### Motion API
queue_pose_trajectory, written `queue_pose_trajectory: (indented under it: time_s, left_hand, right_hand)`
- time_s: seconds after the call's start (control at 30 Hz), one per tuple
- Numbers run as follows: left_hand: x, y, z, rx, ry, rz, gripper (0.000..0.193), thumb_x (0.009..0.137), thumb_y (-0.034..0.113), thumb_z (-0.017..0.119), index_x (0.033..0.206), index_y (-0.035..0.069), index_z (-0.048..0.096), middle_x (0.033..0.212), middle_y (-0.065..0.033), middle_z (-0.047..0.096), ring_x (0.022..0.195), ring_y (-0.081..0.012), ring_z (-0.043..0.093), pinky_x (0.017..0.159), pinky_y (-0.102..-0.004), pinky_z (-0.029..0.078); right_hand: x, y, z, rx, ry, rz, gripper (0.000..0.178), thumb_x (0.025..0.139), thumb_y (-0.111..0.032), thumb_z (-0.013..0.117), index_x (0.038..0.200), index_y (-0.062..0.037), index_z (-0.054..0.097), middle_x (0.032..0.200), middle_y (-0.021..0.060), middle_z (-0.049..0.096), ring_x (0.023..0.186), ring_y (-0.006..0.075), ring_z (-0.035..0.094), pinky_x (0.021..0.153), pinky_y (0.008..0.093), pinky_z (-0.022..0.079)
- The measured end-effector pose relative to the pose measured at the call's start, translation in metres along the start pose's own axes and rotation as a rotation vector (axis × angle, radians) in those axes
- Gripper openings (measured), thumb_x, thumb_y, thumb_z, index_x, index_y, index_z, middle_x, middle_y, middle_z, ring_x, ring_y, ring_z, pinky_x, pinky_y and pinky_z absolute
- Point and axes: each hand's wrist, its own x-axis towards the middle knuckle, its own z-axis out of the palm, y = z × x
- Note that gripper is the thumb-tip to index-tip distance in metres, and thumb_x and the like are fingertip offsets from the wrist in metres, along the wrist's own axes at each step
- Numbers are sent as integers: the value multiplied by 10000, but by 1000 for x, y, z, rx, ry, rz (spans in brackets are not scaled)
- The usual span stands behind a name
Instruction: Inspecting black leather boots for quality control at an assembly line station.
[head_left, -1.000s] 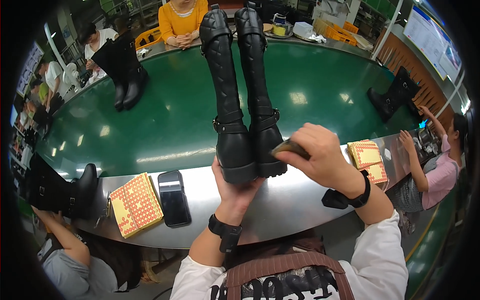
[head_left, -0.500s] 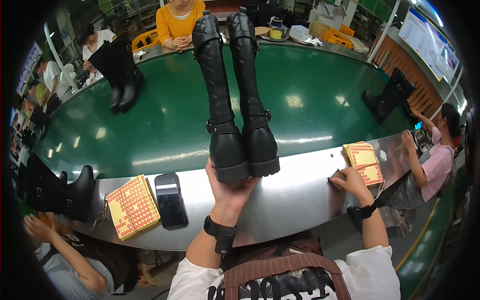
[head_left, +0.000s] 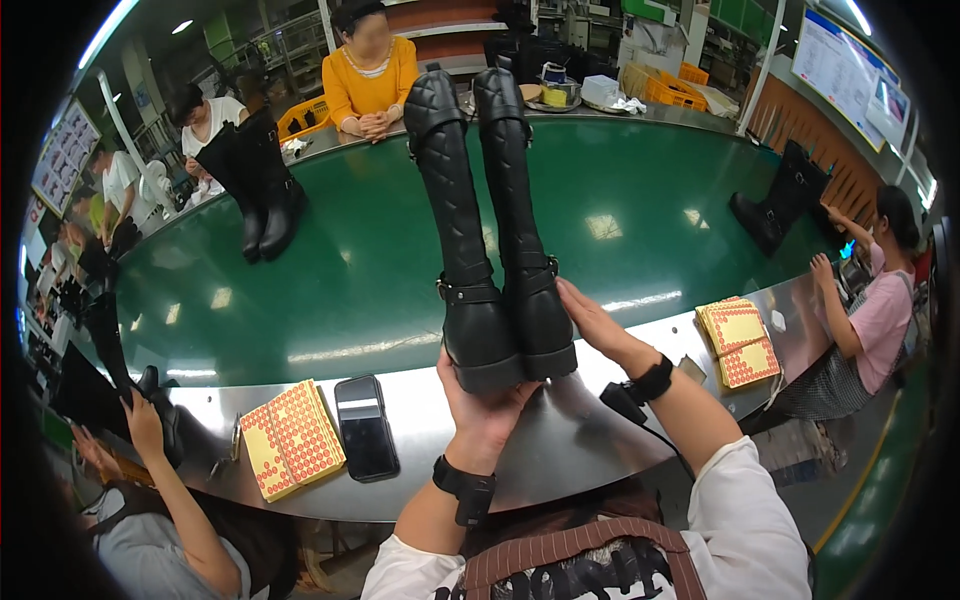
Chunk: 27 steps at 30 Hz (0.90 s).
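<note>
A pair of tall black boots (head_left: 480, 320) with quilted shafts and buckled ankle straps stands upright, side by side, in front of me. My left hand (head_left: 482, 412) holds them from below, gripping around the heels. Against the right boot's side lies my right hand (head_left: 600, 325), its fingers stretched out and touching the heel part below the strap. Part of its fingertips is hidden by the boot. A small dull olive piece (head_left: 692, 371) rests on the metal ledge beside my right wrist.
A green table (head_left: 390, 250) has a steel ledge (head_left: 540, 460) in front. On the ledge are a black phone (head_left: 367, 430) and banded yellow card stacks (head_left: 292, 440) (head_left: 742, 345) with red dots. More black boots (head_left: 265, 200) (head_left: 780, 200) stand farther off. Co-workers surround the table.
My right hand has left the right card stack and the small piece it held, and has moved left onto the right boot. The boots appear slightly lower and farther right.
</note>
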Motion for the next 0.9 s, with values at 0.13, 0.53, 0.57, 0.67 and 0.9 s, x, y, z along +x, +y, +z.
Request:
queue_pose_trajectory:
  time_s: [0.13, 0.53, 0.57, 0.67, 0.9]
  left_hand:
    - [1, -1, -3, 9, -5, 1, 613, 866, 601, 377, 1238, 133, 512, 1238, -111, 533, 1125, -305, 534, 917, -490, 480]
    - [-2, -20, 4, 711, -268, 98, 365, 942, 196, 477, 1280, 57, 481, 1255, -72, 549, 1093, -182, 560, 942, -346, 465]
    - [0, -24, 3, 1069, -364, 294, 358, 916, 102, 499, 1268, 37, 486, 1230, -67, 562, 1067, -158, 566, 936, -312, 465]
    - [5, -27, -12, 1160, -461, 126, 448, 875, 34, 566, 1305, 30, 443, 1275, -88, 516, 1128, -151, 510, 989, -293, 406]
    - [19, -37, -52, 250, -416, -611, 456, 933, 251, 530, 1302, 1, 438, 1323, -101, 489, 1216, -171, 461, 1048, -313, 357]
  right_hand:
    - [4, -11, 12, 253, -36, 93, 526, 1001, -403, 325, 1393, -52, 349, 1311, 85, 478, 1183, 135, 448, 998, 261, 350]
    - [-64, -45, -111, 5, -296, -180, 941, 578, -258, 882, 1327, 18, 383, 1276, 65, 480, 1167, 178, 469, 988, 313, 379]
    - [-69, -39, -119, 49, -386, -224, 983, 530, -266, 904, 1321, 18, 394, 1285, 78, 485, 1167, 194, 477, 991, 328, 381]
    - [-90, -28, -125, -92, -505, -236, 884, 494, -227, 917, 1222, 39, 491, 1205, 121, 554, 1107, 241, 532, 966, 359, 405]
    - [-137, -25, -88, -350, 20, -293, 372, 644, -32, 761, 994, 28, 650, 1122, 143, 605, 1039, 286, 580, 885, 362, 467]
